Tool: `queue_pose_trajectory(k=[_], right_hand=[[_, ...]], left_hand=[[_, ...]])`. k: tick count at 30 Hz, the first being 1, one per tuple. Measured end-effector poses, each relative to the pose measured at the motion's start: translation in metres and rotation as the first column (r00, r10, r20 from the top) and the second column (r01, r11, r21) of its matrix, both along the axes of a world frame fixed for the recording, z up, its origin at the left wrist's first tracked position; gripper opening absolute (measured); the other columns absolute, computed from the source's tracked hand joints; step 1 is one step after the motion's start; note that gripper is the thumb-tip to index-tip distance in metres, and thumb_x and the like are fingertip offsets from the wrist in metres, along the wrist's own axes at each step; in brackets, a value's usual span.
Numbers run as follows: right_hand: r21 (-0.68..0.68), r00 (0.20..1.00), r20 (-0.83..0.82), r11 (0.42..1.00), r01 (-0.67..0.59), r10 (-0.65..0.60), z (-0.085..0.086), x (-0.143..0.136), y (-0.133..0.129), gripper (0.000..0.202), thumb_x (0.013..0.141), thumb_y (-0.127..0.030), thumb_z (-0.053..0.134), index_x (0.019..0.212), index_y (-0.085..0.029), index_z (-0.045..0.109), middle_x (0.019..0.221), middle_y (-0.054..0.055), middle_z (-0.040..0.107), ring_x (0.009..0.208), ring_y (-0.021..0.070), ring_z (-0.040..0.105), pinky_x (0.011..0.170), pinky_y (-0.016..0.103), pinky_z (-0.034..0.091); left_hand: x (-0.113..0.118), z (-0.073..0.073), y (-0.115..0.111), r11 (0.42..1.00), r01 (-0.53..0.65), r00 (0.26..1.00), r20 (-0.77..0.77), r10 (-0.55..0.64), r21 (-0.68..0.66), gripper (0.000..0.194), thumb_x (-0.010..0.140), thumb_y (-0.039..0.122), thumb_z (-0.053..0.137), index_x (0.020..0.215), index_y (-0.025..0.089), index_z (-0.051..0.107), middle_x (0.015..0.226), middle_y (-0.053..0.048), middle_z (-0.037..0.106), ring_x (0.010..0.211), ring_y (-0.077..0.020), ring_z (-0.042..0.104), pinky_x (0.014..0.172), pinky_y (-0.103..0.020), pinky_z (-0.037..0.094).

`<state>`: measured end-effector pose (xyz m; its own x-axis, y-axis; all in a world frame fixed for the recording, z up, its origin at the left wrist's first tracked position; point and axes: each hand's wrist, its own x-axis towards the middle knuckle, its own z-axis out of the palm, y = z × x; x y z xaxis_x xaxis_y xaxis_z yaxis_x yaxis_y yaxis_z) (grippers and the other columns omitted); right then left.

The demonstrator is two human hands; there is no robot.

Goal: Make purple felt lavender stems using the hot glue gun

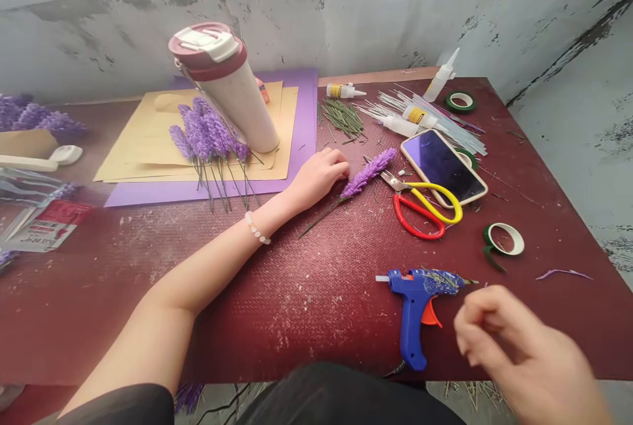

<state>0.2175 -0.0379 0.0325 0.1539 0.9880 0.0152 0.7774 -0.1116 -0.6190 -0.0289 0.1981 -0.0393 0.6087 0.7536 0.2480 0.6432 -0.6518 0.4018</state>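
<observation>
Head view: left hand (320, 174) rests at mid-table, fingers curled, touching the lavender sprig (368, 172).
Sprig's long axis runs from near-left stem tip up to its purple head toward the scissors (420, 204); whether the fingers pinch it, cannot tell. Right hand (514, 352), blurred and loosely curled, empty as far as visible, hovers at the near edge just right of the glue gun (418, 300).
</observation>
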Motion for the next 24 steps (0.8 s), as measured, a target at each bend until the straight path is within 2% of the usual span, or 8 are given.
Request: queue_pose_trajectory(k=[3,9,12,14,16,19,21,24], right_hand=[[-0.031,0.998,0.067,0.999,0.005,-0.003,-0.011,-0.023,-0.009,0.053,0.089,-0.072,0.045,0.063,-0.027,0.043,0.043,-0.005,0.049,0.032,0.0151,0.047,0.037,0.027,0.038],[-0.083,0.886,0.462,0.994,0.075,-0.028,-0.028,-0.036,-0.005,0.067,0.084,-0.087,0.021,0.061,-0.026,0.04,0.043,-0.001,0.054,0.027,0.0184,0.046,0.032,0.027,0.025],[-0.058,0.827,0.559,0.992,0.116,-0.064,-0.031,-0.043,-0.005,0.067,0.087,-0.084,0.012,0.064,-0.026,0.037,0.053,0.002,0.059,0.031,0.0201,0.052,0.033,0.028,0.026],[0.0,0.827,0.557,0.996,0.088,-0.073,-0.033,-0.045,-0.008,0.066,0.089,-0.082,0.012,0.066,-0.026,0.038,0.057,0.002,0.06,0.031,0.0198,0.054,0.033,0.028,0.029],[0.073,0.852,0.515,0.995,0.063,-0.092,-0.037,-0.044,-0.013,0.064,0.089,-0.082,0.019,0.071,-0.026,0.042,0.058,0.002,0.06,0.032,0.0201,0.055,0.032,0.029,0.032],[0.149,0.905,0.406,0.986,0.072,-0.128,-0.043,-0.04,-0.019,0.061,0.087,-0.083,0.031,0.083,-0.025,0.049,0.056,0.0,0.061,0.036,0.0207,0.06,0.032,0.028,0.037],[0.138,0.939,0.304,0.983,0.121,-0.159,-0.044,-0.039,-0.02,0.061,0.084,-0.084,0.036,0.083,-0.024,0.051,0.055,0.0,0.06,0.037,0.0202,0.06,0.033,0.029,0.04],[0.04,0.962,0.116,0.969,0.242,-0.245,-0.039,-0.04,-0.018,0.056,0.076,-0.081,0.05,0.076,-0.025,0.051,0.052,0.001,0.06,0.037,0.0207,0.061,0.036,0.031,0.046]], left_hand=[[0.003,-0.004,0.004,0.999,-0.033,0.998,0.043,0.035,-0.029,0.015,0.091,0.009,0.056,0.08,0.018,0.062,0.098,-0.01,0.065,0.096,-0.0215,0.056,0.087,-0.035,0.046],[0.002,-0.01,0.005,0.984,-0.142,0.97,0.183,0.16,-0.109,0.014,0.088,0.007,0.053,0.081,0.019,0.051,0.094,-0.008,0.065,0.092,-0.0194,0.058,0.087,-0.035,0.047],[-0.001,-0.002,-0.004,0.964,-0.193,0.928,0.286,0.24,-0.181,0.014,0.091,0.006,0.046,0.089,0.02,0.047,0.086,-0.004,0.066,0.079,-0.0146,0.059,0.079,-0.031,0.05],[0.0,0.009,-0.014,0.929,-0.157,0.849,0.435,0.301,-0.336,0.016,0.091,0.005,0.046,0.094,0.021,0.045,0.079,-0.001,0.066,0.07,-0.0115,0.059,0.072,-0.028,0.051],[0.005,0.022,-0.027,0.855,-0.019,0.72,0.586,0.371,-0.518,0.018,0.088,0.004,0.052,0.095,0.02,0.048,0.076,0.001,0.067,0.068,-0.0096,0.061,0.07,-0.025,0.051],[0.014,0.04,-0.049,0.692,0.223,0.617,0.649,0.444,-0.686,0.017,0.082,0.004,0.066,0.092,0.015,0.058,0.076,0.0,0.07,0.069,-0.0087,0.066,0.069,-0.023,0.053],[0.019,0.048,-0.061,0.519,0.338,0.603,0.604,0.522,-0.786,0.017,0.079,0.005,0.072,0.091,0.013,0.061,0.076,-0.001,0.072,0.066,-0.0084,0.067,0.068,-0.022,0.054],[0.022,0.058,-0.076,0.26,0.406,0.643,0.476,0.599,-0.876,0.017,0.078,0.004,0.074,0.09,0.011,0.065,0.078,-0.004,0.075,0.065,-0.009,0.07,0.071,-0.024,0.057]])
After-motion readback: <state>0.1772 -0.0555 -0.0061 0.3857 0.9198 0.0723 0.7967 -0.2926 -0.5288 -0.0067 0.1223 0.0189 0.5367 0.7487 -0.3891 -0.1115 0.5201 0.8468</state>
